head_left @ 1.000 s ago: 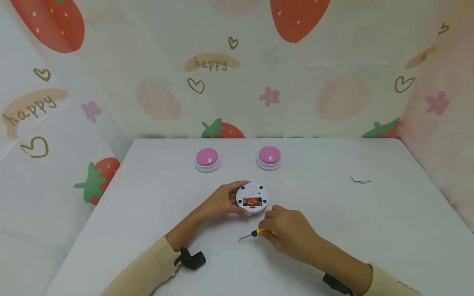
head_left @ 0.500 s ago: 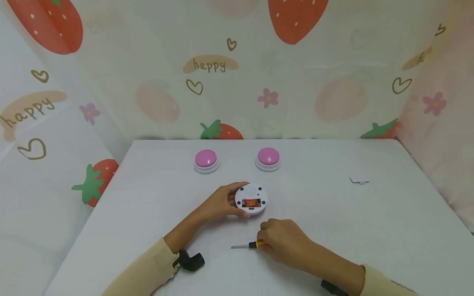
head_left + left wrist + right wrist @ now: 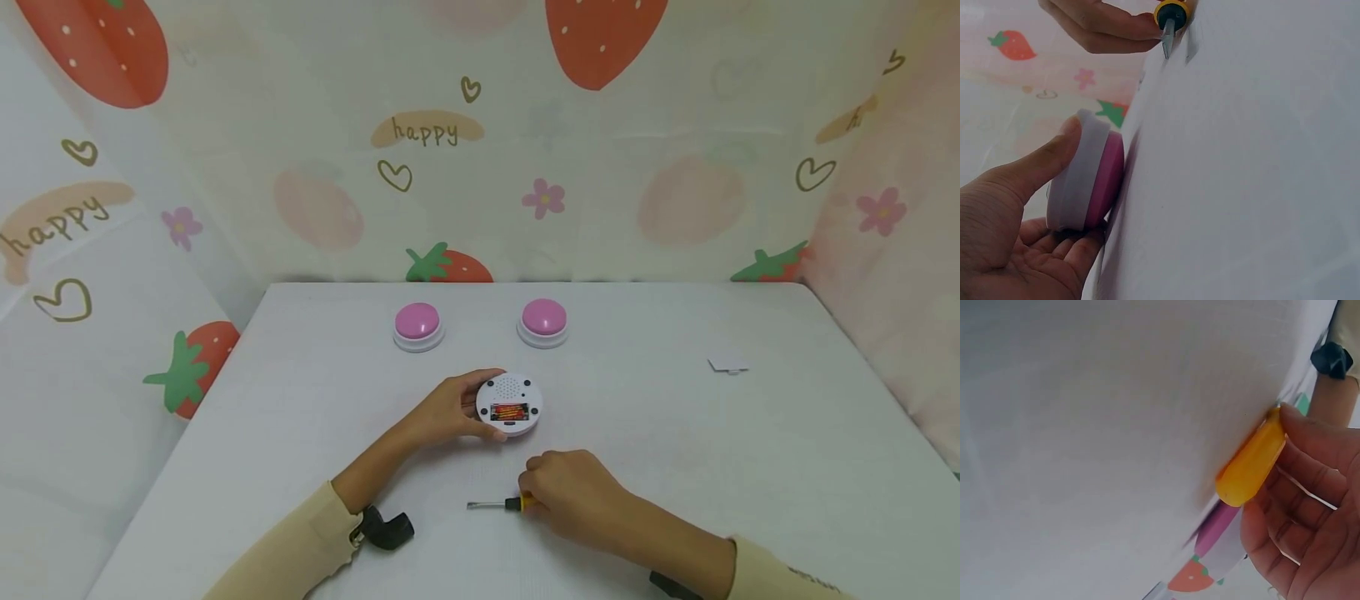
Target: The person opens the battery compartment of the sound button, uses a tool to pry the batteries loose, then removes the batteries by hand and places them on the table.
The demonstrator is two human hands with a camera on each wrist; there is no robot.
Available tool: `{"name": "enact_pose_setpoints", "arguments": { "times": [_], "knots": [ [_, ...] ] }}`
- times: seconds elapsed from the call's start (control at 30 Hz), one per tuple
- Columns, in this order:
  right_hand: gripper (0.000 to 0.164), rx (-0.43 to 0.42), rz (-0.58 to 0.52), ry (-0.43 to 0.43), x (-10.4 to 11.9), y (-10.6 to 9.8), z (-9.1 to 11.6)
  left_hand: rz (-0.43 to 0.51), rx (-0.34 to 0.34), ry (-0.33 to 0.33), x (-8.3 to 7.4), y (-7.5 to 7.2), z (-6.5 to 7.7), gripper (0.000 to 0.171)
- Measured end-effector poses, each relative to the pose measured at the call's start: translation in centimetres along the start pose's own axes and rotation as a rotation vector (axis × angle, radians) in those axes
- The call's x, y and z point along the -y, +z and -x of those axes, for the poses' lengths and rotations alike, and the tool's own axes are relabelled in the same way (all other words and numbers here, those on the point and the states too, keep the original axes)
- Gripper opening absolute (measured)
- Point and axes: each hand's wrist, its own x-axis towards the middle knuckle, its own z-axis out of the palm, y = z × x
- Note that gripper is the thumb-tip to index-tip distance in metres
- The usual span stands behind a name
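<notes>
My left hand (image 3: pixel 444 410) grips a round white push button (image 3: pixel 517 388) by its rim. It is turned over, pink side down against the table, as the left wrist view shows. Two red batteries (image 3: pixel 510 412) lie in its uncovered compartment, below a speaker grille. Nearer to me, my right hand (image 3: pixel 573 498) pinches a flat-tipped screwdriver (image 3: pixel 491 505) with a yellow handle (image 3: pixel 1250 464). The screwdriver lies almost flat along the tabletop, its tip toward the left. Thumb and fingers are on its handle in the right wrist view.
Two more pink push buttons (image 3: pixel 417 323) stand upright at the back of the white table (image 3: pixel 660 467). A small white battery cover (image 3: pixel 727 365) lies far right. Strawberry-printed cloth (image 3: pixel 600 167) walls the back and sides.
My right hand has drawn back toward me, away from the push button, bringing the screwdriver down near the tabletop. The shaft has swung to point straight left. My left hand stays put.
</notes>
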Motion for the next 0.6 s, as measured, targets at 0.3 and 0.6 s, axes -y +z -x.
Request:
{"name": "enact_pose_setpoints", "arguments": {
  "times": [0.3,0.6],
  "knots": [
    [0.015,-0.036,0.015,0.039,-0.6,-2.0,-0.3,-0.002,0.001,0.015,0.1,0.0,0.0,0.09],
    [0.017,-0.246,-0.058,0.186,-4.0,-4.9,-2.3,0.027,0.015,0.016,0.1,0.0,0.0,0.089]
  ]
}}
